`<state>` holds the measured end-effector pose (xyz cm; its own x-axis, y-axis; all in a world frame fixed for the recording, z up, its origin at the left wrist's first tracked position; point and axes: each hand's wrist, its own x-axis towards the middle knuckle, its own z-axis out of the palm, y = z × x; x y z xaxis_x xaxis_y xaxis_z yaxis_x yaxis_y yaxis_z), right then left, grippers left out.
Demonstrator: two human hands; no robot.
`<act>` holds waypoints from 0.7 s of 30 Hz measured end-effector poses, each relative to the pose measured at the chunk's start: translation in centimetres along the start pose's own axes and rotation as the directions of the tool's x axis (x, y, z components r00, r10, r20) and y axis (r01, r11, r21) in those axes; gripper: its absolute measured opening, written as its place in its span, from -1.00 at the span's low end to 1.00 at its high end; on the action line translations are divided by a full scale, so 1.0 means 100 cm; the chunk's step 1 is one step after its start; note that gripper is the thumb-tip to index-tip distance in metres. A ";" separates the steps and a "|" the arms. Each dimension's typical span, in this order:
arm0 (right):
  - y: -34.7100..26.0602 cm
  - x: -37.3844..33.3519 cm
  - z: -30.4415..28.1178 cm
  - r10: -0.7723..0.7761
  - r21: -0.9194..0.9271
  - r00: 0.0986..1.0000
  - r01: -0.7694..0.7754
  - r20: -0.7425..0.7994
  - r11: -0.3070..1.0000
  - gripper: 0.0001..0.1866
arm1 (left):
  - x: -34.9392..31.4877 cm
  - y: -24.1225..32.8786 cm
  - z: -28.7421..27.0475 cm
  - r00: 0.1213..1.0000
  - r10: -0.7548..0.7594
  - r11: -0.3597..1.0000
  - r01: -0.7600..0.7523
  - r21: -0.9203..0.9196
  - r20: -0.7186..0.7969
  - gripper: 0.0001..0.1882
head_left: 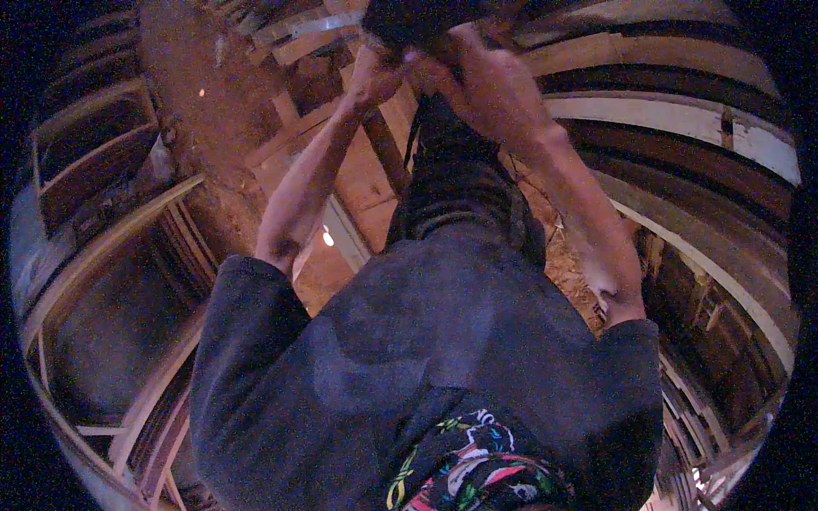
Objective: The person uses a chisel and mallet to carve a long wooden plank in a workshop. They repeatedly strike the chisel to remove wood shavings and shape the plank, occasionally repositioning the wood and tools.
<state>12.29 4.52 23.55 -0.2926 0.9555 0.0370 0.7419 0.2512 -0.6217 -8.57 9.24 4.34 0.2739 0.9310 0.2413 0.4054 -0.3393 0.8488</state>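
Note:
Both my arms reach forward to the top of the head view. My left hand (375,75) is closed at the lower left edge of a dark, nearly black object (417,21). Close beside it, my right hand (487,89) has its fingers curled against the same object's underside. The object is cut off by the top of the picture and too dark for its kind to be told. Most of the fingertips are hidden or blurred. Below the hands are my dark trousers (452,179).
Long wooden boards (588,58) are stacked along the right, one of them pale (648,112). To the left stand wooden frames (98,136) and a dark panel (111,332). Wood pieces (294,119) lie on the brown floor (183,68) ahead.

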 end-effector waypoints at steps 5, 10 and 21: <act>-0.012 -0.002 -0.012 0.011 -0.011 0.991 -0.010 0.137 1.000 -0.53 | -0.023 -0.054 0.005 0.991 -0.036 0.992 0.020 0.124 0.127 -0.55; -0.032 0.005 -0.040 -0.019 0.167 0.988 0.046 -0.156 0.985 -0.54 | -0.005 -0.041 0.015 0.995 -0.095 0.990 0.095 0.104 -0.006 -0.58; -0.017 -0.020 0.013 -0.039 -0.033 0.996 0.037 -0.083 0.999 -0.54 | 0.007 -0.026 -0.061 0.986 -0.167 0.954 0.169 -0.247 0.028 -0.66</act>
<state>10.81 2.01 23.48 -0.2702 0.9545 0.1265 0.7501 0.2911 -0.5938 -14.73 11.56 5.14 0.2270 0.9703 0.0830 0.2179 -0.1336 0.9668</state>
